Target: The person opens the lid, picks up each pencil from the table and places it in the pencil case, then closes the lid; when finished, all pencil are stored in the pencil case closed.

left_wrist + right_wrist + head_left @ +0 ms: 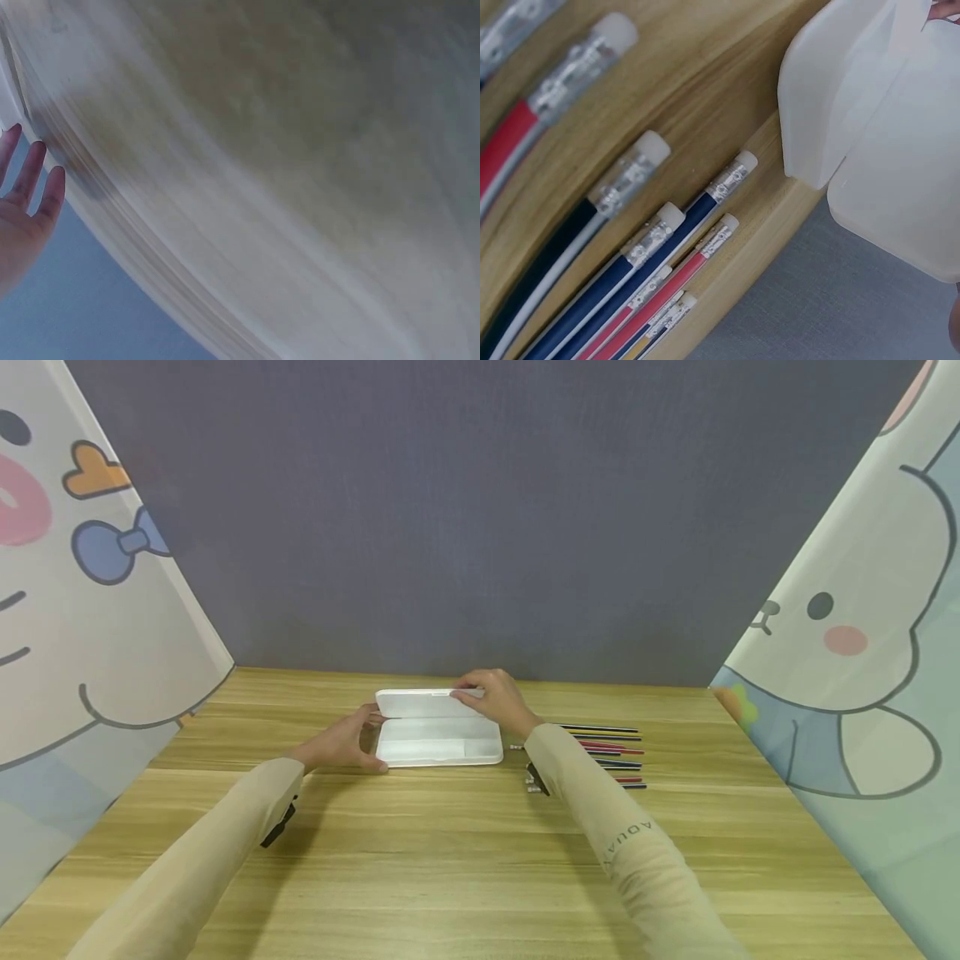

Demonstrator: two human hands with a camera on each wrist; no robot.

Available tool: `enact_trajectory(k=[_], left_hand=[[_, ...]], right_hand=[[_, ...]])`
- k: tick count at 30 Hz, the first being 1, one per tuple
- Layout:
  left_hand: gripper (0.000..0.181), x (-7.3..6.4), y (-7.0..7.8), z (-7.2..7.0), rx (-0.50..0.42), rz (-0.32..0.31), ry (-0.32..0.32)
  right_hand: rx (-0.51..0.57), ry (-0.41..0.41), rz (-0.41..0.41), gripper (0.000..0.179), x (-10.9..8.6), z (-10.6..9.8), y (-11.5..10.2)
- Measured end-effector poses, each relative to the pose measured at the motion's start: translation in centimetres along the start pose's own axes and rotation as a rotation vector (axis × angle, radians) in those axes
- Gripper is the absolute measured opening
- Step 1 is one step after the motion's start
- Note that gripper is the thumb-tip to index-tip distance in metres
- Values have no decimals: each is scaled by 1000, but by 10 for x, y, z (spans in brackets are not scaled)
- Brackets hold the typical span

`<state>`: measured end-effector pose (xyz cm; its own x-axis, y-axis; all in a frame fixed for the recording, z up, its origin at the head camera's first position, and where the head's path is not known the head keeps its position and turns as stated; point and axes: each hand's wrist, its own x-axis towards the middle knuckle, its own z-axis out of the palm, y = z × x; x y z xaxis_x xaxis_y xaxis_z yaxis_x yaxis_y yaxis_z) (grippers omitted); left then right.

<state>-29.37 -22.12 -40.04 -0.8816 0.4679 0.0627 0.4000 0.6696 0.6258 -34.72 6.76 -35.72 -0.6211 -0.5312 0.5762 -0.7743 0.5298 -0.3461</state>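
Observation:
A white pencil case lies on the wooden table with its lid raised at the back. My left hand holds the case's left end, thumb at the front corner and fingers at the back corner. In the left wrist view, spread fingers of that hand show at the left edge. Up at the lid's top right corner, my right hand pinches the rim between thumb and fingers. The right wrist view shows the white case opened; fingertips appear at its right border, and I cannot tell whose they are.
Several pencils in red, blue, yellow and dark colours lie right of the case, partly under the right forearm. Their white eraser ends point towards the case. A grey panel rises behind the table; cartoon-printed panels flank it.

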Motion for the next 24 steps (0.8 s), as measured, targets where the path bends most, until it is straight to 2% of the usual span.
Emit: enact_trajectory(k=[5,11,19,24], left_hand=[[110,-1,5,1,-20,-29,-8],[112,0,5,4,-15,-24,6],[116,0,4,8,54,-21,34],[117,0,3,11,74,-34,48]], right_hand=[[29,-4,23,14,0,-2,1],[51,-16,62,15,2,-4,2],[35,-3,114,15,7,-3,3],[61,17,151,14,9,-3,5]])
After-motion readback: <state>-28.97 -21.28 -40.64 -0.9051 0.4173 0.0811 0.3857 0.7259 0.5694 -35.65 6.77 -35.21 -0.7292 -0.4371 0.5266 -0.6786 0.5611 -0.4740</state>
